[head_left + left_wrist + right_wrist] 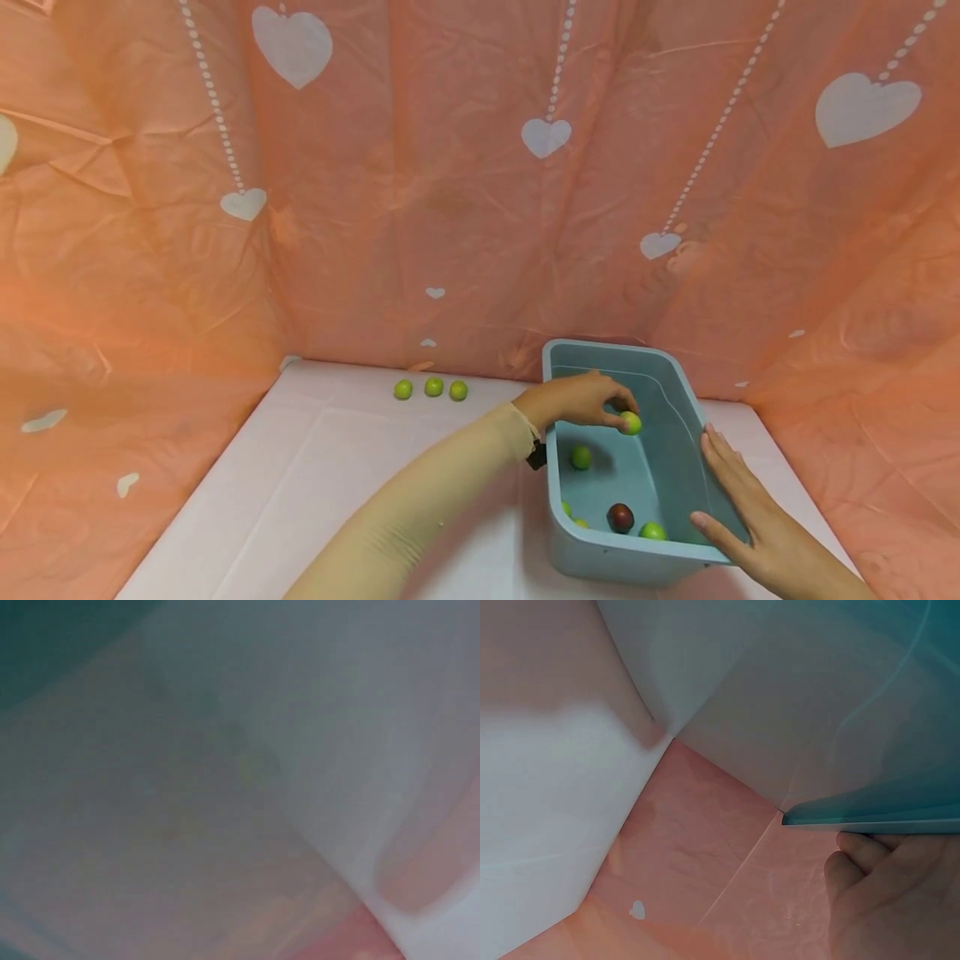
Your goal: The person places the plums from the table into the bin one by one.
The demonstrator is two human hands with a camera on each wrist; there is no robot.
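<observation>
Three small green round fruits [433, 388] are laid in a row on the far left part of the white tabletop [315, 467], well apart from the light blue rectangular plastic tub [592, 554] that is set toward the right. Inside the tub a dark red round fruit [620, 517] is seen near the near wall, with one green fruit [652, 531] just beside it on the right, another green fruit [581, 457] farther back on the left, and two more partly hidden by the near left wall. The table is enclosed on the left, far and right sides by a wrinkled orange plastic sheet printed with white hearts [450, 183]. A small yellow-green round fruit [630, 423] is pinched in the curled fingertips of the left hand [581, 400], which is reached over the tub's left wall from a forearm in a beige sleeve; the fruit is held above the tub's floor. The right hand [750, 508] is laid flat with straight fingers along the tub's right rim, its thumb at the near right corner. The left wrist view is blurred beyond reading.
</observation>
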